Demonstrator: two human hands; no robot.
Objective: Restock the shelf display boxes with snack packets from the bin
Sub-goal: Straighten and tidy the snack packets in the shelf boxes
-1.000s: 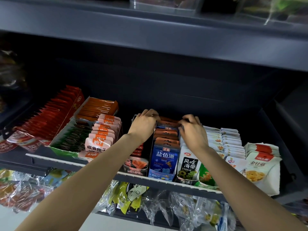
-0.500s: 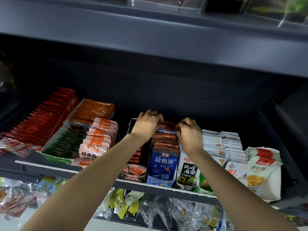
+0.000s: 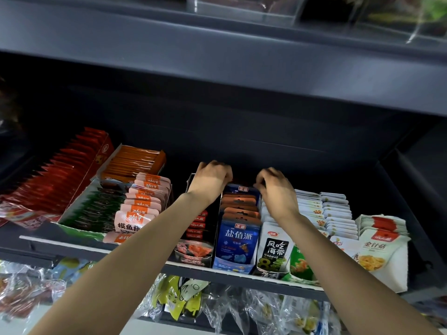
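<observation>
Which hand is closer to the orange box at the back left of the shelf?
Left. The left hand sits at the blue packet row's far end, just right of the orange box; the right hand lies farther right, beyond that row.

The blue packet point(image 3: 238, 240) reads 盐值派 — the black-panelled packet point(image 3: 274, 250) 风吃海带 — the white packet point(image 3: 381, 247) 金针菇.

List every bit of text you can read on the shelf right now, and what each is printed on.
"盐值派", logo "正盛": front blue snack packet in the box between both hands.
"风吃海带": white-and-black packet.
"金针菇": white packet with red band.
"横鱼" (cut off): pink packet.
Smaller print, red packets: too blurred.
</observation>
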